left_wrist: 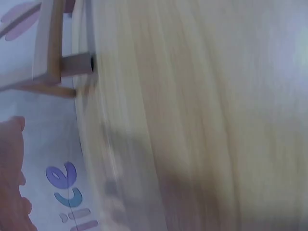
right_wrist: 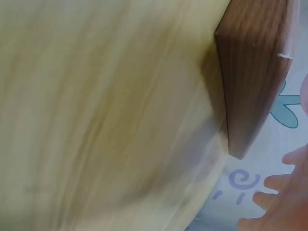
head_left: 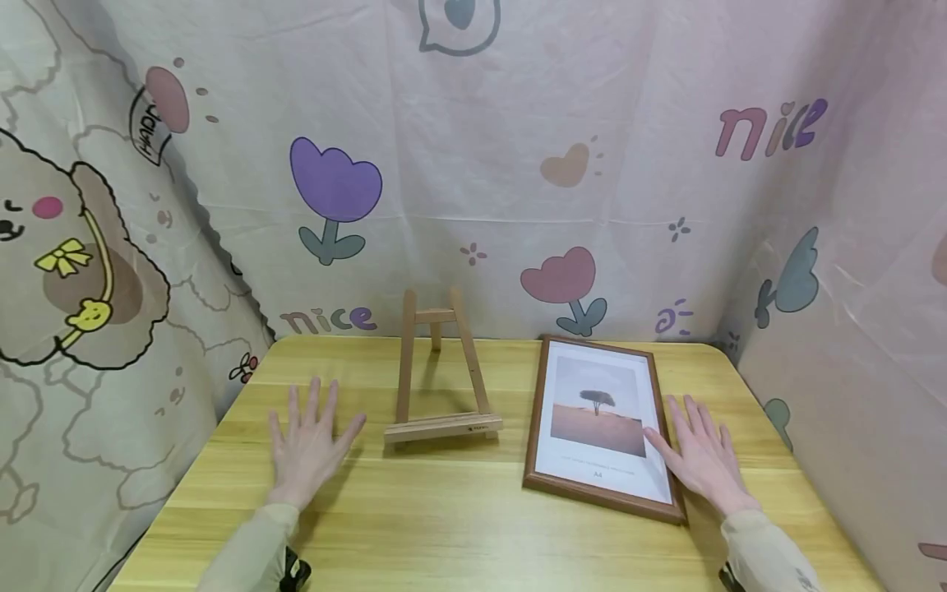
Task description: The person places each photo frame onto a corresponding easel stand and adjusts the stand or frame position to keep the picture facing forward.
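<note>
My left hand (head_left: 305, 450), fingers spread and straight, is over the left side of the wooden table (head_left: 444, 526) with nothing in it. To its right stands a small wooden easel (head_left: 444, 426) with a ledge across its front. A brown-framed picture (head_left: 598, 427) of a lone tree lies face up right of the easel. Beside the picture's right edge, my right hand (head_left: 703, 456) is spread flat, its thumb overlapping the frame in the head view. The right wrist view shows the frame's corner (right_wrist: 240, 86) close up, with the fingertips (right_wrist: 276, 183) at the lower right.
A patterned cloth curtain (head_left: 459, 181) hangs behind the table's back edge and along both sides. The easel and the picture stand a short gap apart. Dark bands (head_left: 294, 569) sit at the sleeve cuffs.
</note>
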`<state>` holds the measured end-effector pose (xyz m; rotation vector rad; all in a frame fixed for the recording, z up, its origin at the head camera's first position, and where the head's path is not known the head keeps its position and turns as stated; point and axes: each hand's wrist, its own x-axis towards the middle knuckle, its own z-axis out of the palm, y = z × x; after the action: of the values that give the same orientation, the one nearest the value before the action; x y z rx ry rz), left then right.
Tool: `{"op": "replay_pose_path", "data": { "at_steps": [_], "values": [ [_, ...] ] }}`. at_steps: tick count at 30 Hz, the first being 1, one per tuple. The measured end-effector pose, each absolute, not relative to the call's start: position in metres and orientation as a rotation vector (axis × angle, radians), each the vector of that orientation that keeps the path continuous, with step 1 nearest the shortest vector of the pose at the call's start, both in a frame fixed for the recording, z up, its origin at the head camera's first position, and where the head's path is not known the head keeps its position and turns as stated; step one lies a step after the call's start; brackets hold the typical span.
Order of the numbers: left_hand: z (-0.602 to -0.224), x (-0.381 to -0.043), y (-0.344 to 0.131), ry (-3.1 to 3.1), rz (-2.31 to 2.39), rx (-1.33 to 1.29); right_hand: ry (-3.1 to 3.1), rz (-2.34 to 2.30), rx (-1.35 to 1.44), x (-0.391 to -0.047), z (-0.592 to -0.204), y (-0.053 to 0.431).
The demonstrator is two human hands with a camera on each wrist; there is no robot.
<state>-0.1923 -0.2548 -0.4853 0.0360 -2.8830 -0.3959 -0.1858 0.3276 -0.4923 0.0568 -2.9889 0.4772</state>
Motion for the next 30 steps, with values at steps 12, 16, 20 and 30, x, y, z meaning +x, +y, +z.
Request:
{"op": "replay_pose_path", "data": {
  "at_steps": [12,16,20,30],
  "values": [
    [-0.478,-0.175,-0.202,-2.84,-0.347,-0.094,-3.044,0.586,0.074,-0.165,-0.491,0.327],
    [-0.477,-0.168,-0.178,-2.836,-0.317,-0.164,-3.048,0.598,0.099,-0.156,-0.492,0.326],
    [-0.479,-0.163,-0.155,-2.811,-0.335,-0.243,-3.054,0.619,0.11,-0.147,-0.495,0.324],
    [-0.484,-0.154,-0.091,-2.72,-0.396,-0.516,-3.087,0.841,0.104,-0.134,-0.499,0.323]
  ]
}}
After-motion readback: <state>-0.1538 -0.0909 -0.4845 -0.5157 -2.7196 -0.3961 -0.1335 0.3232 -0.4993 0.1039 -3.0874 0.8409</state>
